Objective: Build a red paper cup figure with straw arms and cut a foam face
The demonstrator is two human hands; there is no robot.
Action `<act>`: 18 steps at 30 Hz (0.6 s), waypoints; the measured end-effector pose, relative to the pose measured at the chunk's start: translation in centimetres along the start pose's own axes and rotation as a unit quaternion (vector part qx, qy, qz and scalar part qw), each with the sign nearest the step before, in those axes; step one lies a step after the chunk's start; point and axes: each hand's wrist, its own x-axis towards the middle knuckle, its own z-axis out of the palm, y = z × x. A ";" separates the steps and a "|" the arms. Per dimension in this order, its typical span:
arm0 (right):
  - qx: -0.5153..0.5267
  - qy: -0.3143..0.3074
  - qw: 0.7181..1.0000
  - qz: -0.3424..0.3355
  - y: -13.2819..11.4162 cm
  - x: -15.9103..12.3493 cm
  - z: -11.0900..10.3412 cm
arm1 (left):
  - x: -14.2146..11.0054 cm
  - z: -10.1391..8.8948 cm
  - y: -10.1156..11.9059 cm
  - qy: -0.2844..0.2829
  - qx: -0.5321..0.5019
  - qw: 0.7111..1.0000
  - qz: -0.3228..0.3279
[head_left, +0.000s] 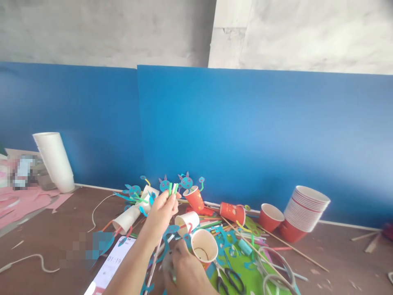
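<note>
My left hand (166,203) is raised above the table, its fingers closed around green-and-white straws (173,189) whose short ends stick up past the fingertips. Lower down, my right hand (187,264) is blurred, with curled fingers; a greyish shape shows at its left side, too smeared to name. Just right of that hand stands an upright paper cup (205,248), white inside with a red outside. Beyond the hands are paper-cup figures with blue cat-like faces (186,182) and straw arms, some tipped over. A white cup (187,222) lies on its side between my hands.
Scissors (230,280), green paper (254,266), blue scraps and straws litter the right side, with a stack of cups (306,211) behind. A phone (112,262) showing a timer lies at left. White cups (55,162) lean near the blue panel (260,139).
</note>
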 end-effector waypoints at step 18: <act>0.516 0.031 0.855 -0.034 6.3 -3.5 -11.6 | -2.6 3.2 -0.4 -0.143 0.023 0.989 -0.009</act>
